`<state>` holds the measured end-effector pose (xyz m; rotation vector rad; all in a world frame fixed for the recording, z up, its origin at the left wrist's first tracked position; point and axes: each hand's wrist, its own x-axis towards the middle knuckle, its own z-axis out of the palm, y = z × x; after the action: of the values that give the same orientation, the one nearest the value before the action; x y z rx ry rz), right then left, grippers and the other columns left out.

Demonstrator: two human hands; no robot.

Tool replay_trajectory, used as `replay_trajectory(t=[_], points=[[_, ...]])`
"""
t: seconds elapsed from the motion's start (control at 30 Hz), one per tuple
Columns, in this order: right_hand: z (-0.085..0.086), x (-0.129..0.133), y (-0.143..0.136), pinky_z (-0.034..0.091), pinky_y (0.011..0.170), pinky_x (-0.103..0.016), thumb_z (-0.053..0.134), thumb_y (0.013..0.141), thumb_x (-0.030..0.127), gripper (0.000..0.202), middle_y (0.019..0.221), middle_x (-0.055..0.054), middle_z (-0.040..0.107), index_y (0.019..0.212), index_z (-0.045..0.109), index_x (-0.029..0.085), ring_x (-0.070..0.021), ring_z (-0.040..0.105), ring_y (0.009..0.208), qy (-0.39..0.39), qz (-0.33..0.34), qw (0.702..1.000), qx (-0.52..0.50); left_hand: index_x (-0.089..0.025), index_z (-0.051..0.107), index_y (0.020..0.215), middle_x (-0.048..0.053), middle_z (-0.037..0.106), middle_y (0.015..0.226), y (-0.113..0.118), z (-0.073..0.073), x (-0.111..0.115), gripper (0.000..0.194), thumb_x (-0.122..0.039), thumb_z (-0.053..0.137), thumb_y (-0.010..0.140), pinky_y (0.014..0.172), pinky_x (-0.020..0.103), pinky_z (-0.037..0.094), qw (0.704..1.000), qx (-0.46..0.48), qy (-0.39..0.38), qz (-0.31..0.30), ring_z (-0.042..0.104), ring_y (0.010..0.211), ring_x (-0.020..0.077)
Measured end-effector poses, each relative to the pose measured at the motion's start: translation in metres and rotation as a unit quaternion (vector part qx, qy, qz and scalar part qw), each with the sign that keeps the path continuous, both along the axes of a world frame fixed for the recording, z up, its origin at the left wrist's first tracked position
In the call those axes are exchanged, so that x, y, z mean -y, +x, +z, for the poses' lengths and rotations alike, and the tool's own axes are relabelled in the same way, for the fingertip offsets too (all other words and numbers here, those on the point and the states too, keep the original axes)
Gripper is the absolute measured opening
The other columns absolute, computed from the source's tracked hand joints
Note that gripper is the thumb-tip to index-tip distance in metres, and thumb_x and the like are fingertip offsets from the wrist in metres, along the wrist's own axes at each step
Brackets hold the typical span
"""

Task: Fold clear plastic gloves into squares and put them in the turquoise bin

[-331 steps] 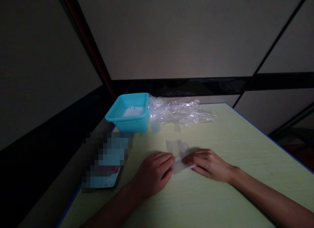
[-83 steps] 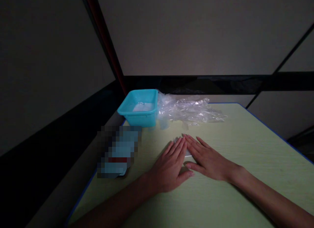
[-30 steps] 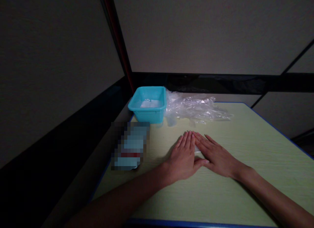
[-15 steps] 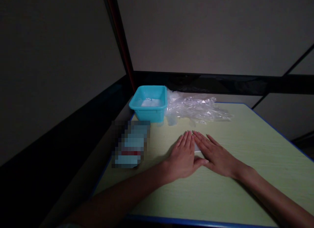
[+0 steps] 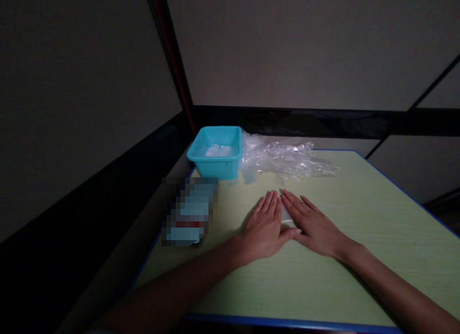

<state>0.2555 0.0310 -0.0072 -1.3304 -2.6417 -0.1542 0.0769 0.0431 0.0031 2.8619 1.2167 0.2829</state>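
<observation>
My left hand (image 5: 263,227) lies palm down with its fingers stretched out on the light green table (image 5: 323,286). Beside it, my right hand (image 5: 312,222) is also flat, its fingers pointing forward and inward. Between the two hands shows a small pale, flat piece (image 5: 285,213), perhaps paper or plastic film. Both hands cover its sides, so its full shape is hidden. My left thumb reaches across toward the right hand, just nearer to me than the piece.
A turquoise plastic basin (image 5: 220,170) with white sheets inside stands at the back left. Crumpled clear plastic bags (image 5: 291,159) lie to its right. A pixelated light-blue object (image 5: 194,207) rests near the left edge. Walls border the table behind and on the left.
The whole view has shifted slightly. Both hands remain flat over the pale piece, with a slightly wider gap between their fingertips.
</observation>
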Motion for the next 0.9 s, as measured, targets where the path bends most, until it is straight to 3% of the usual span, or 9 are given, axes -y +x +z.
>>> replay_trajectory(t=[0.2,0.4,0.9], points=[[0.003,0.0,-0.001,0.023,0.105,-0.046,0.033,0.088,0.049,0.07,0.144,-0.015,0.02,0.142,0.006,0.013,-0.0223,0.017,0.132,-0.013,-0.007,1.0,-0.006,-0.001,0.022,0.135,0.018,0.018,0.144,-0.002,0.001,-0.002,0.07,-0.054,0.018,0.089,0.108,0.036,0.018,1.0,0.024,-0.009,0.001,0.011,0.134,0.0235],[0.01,0.0,-0.004,0.022,0.105,-0.045,0.033,0.089,0.045,0.065,0.144,-0.016,0.02,0.14,0.018,0.007,-0.0221,0.016,0.133,-0.041,-0.013,0.999,-0.008,-0.003,0.023,0.135,0.016,0.02,0.144,-0.002,0.002,-0.004,0.062,-0.047,0.023,0.091,0.108,0.036,0.017,0.999,0.035,-0.021,-0.01,0.013,0.134,0.0219],[0.013,0.003,-0.01,0.019,0.107,-0.045,0.024,0.092,0.04,0.058,0.142,-0.018,0.023,0.138,0.021,0.004,-0.0217,0.013,0.133,-0.02,-0.003,1.0,0.001,-0.002,0.03,0.133,0.017,0.026,0.142,-0.003,-0.001,-0.003,0.054,-0.037,0.022,0.093,0.108,0.038,0.019,0.999,0.018,0.026,-0.006,0.018,0.133,0.0222]])
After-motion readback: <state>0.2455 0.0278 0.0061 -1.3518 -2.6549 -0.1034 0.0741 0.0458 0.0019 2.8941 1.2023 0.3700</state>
